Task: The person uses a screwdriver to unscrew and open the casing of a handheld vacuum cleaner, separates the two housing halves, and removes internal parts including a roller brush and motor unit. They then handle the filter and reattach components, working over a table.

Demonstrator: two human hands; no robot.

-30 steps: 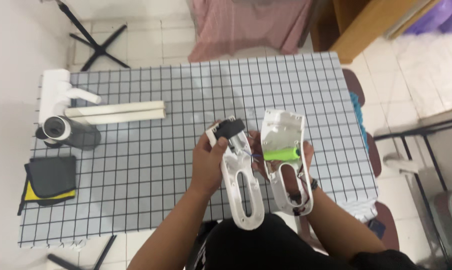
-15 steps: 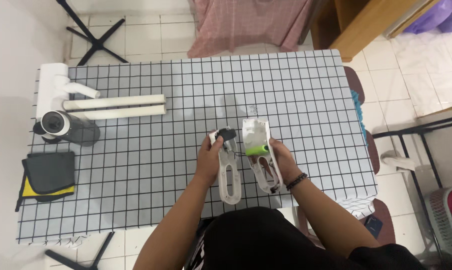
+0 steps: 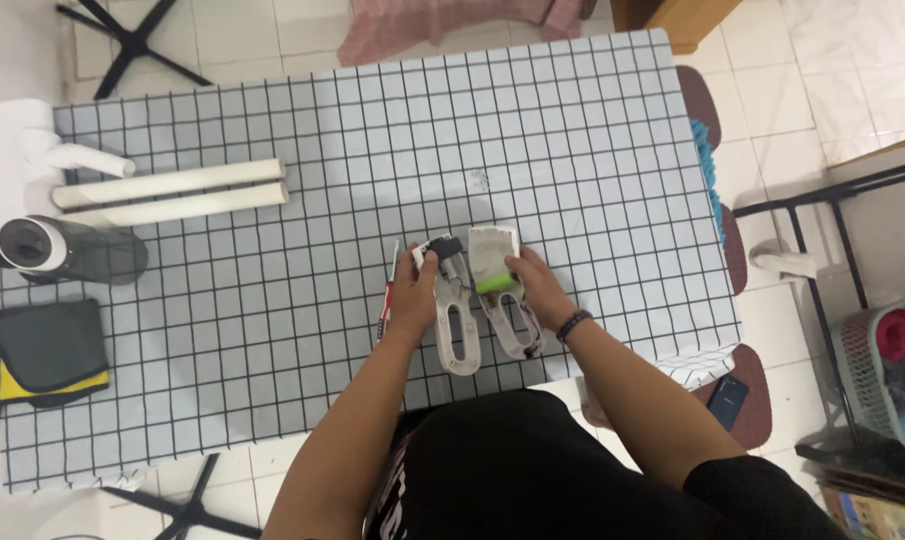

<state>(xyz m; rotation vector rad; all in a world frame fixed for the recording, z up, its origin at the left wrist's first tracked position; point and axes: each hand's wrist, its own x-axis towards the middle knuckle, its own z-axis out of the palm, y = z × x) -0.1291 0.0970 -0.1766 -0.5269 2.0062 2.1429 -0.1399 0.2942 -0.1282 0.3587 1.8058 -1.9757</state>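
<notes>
While both hands are working at the table's near edge, the left hand (image 3: 413, 292) is gripping a white handled piece (image 3: 454, 320) and the right hand (image 3: 534, 285) is clasping its twin with the green tab (image 3: 496, 285); both pieces are lying side by side, long axes running six to twelve o'clock, handles toward the person; farther off at ten o'clock, white tubes (image 3: 170, 188) and a vacuum body (image 3: 47, 245) are resting on the checked tablecloth (image 3: 592, 140); a folded dark cloth (image 3: 42, 350) is lying at nine.

One head camera looks steeply down from well above the gridded table (image 3: 272, 380).
</notes>
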